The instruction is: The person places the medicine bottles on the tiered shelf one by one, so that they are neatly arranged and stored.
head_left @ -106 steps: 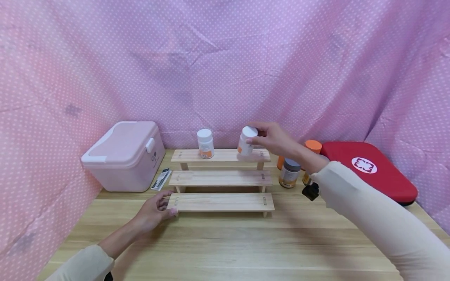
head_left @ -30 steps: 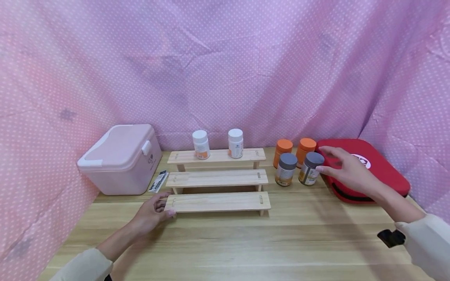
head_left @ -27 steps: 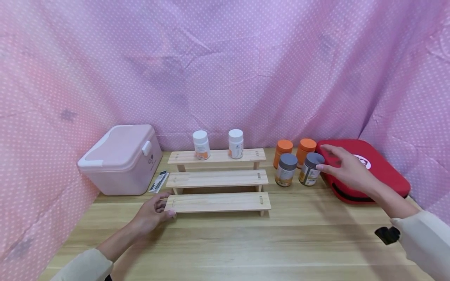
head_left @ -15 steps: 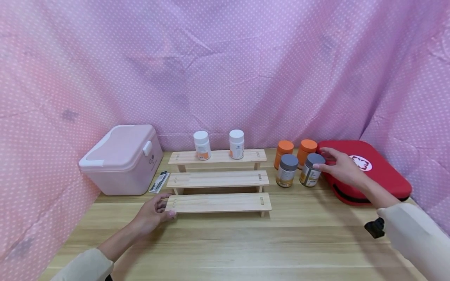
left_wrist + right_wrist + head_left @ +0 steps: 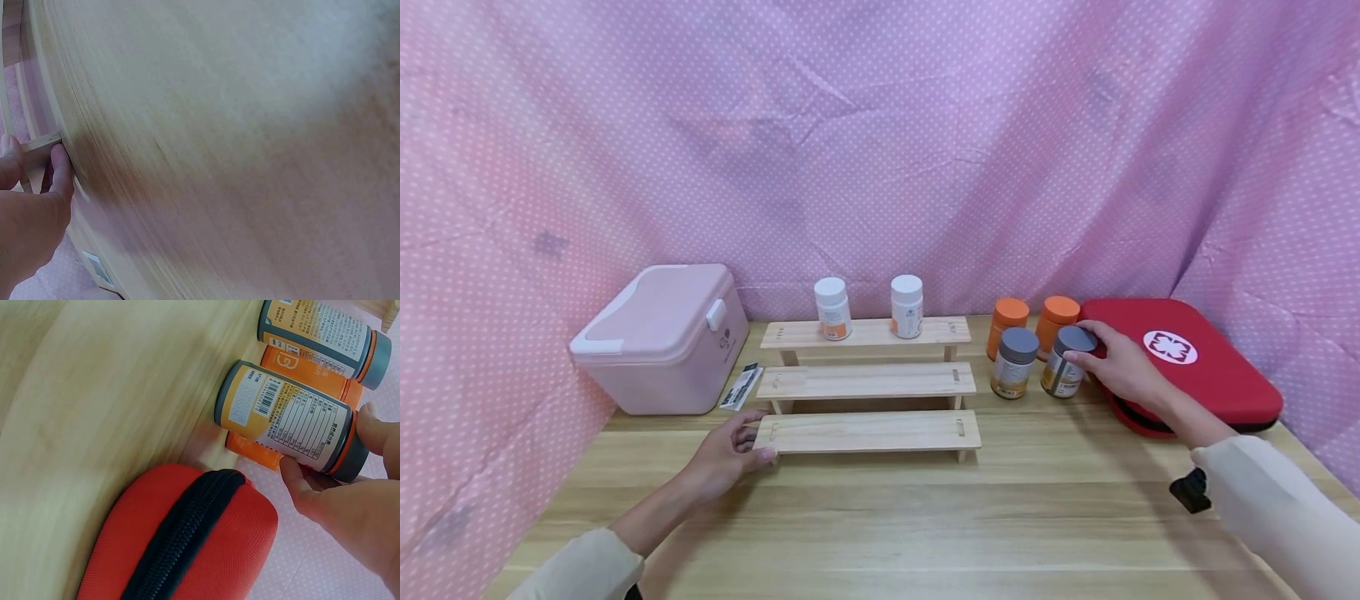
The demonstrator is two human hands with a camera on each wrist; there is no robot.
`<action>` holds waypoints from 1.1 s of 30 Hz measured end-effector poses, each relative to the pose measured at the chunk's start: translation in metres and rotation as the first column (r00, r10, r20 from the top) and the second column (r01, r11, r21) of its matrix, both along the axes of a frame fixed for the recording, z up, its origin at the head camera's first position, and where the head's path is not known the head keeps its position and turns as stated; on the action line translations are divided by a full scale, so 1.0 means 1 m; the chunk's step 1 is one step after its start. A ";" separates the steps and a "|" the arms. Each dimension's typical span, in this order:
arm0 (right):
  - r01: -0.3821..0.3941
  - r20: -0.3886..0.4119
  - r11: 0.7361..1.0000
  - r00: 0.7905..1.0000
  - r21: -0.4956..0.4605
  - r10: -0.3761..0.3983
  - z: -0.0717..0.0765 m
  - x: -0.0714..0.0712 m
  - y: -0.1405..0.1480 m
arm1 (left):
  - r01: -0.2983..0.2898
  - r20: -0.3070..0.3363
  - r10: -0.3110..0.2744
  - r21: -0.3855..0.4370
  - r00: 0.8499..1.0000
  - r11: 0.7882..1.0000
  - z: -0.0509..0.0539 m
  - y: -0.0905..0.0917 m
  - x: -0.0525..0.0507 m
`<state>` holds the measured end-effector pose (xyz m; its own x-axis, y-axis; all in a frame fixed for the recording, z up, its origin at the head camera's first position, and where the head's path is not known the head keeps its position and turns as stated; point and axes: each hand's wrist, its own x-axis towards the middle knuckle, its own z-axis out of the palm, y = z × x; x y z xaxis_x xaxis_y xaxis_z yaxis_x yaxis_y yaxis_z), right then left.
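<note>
the right hand [image 5: 1120, 365] is gripping a grey-capped supplement jar [image 5: 1063, 377] by its cap [image 5: 1075, 337], thumb pressing the near side and fingers curling round the far side; the jar is standing upright on the wood-grain table [image 5: 880, 525], at 3 o'clock from the stepped shelves, and in the right wrist view it is showing a barcode [image 5: 268, 397] on its label. just beside it at 9 o'clock a matching jar [image 5: 1012, 377] is standing, while two orange bottles [image 5: 1060, 312] are standing behind the pair toward 12 o'clock. at 3 o'clock from the gripped jar a zipped red first-aid case [image 5: 1217, 367] is lying, a white emblem [image 5: 1170, 347] showing on its lid. the left hand [image 5: 721, 458] is pinching the lowest wooden shelf [image 5: 865, 432] at its 9 o'clock end, between thumb and curled fingers. behind it the middle wooden shelf [image 5: 865, 381] is rising, then the top wooden shelf [image 5: 871, 332], on which two white pill bottles [image 5: 834, 317] are standing apart. toward 10 o'clock from the left hand a pink storage box [image 5: 647, 375] is sitting, and a printed card [image 5: 742, 386] is lying between box and shelves.
</note>
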<state>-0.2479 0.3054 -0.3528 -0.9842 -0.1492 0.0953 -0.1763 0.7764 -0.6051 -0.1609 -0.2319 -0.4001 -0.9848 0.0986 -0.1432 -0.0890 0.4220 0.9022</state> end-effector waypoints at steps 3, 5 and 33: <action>0.000 0.001 1.000 1.000 -0.003 0.000 0.000 0.000 -0.001 | -0.004 0.008 0.004 0.016 1.000 1.000 0.000 0.000 0.000; -0.001 -0.005 1.000 1.000 -0.010 0.001 -0.001 0.001 -0.001 | -0.004 0.008 0.004 0.012 1.000 1.000 0.001 0.000 0.000; -0.175 -0.293 0.984 0.944 -0.046 0.154 0.038 0.062 0.011 | -0.010 -0.017 0.010 -0.021 1.000 1.000 0.000 0.001 0.000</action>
<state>-0.1855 0.3167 -0.3153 -0.8758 -0.2894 0.3864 -0.4723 0.6792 -0.5618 -0.1607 -0.2310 -0.4002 -0.9881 0.0857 -0.1280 -0.0777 0.4402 0.8945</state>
